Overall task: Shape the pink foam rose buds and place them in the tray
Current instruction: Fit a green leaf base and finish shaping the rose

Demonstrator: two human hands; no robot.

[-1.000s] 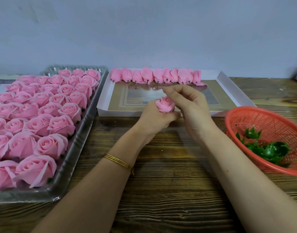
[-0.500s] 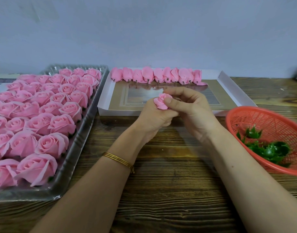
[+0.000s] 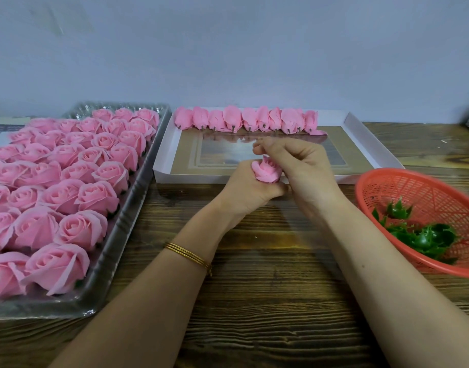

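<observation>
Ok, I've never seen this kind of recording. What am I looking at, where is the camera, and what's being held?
There is no machine here: a person works with bare hands, and every picture comes from a camera worn on the head, looking down at a wooden table. The left hand grips one pink rose bud; the right hand is curled just above it, contact unclear. Behind the hands lies a white tray with a row of buds along its far edge. To the left is a clear tray of open roses; to the right, a red basket holding green leaf pieces.
</observation>
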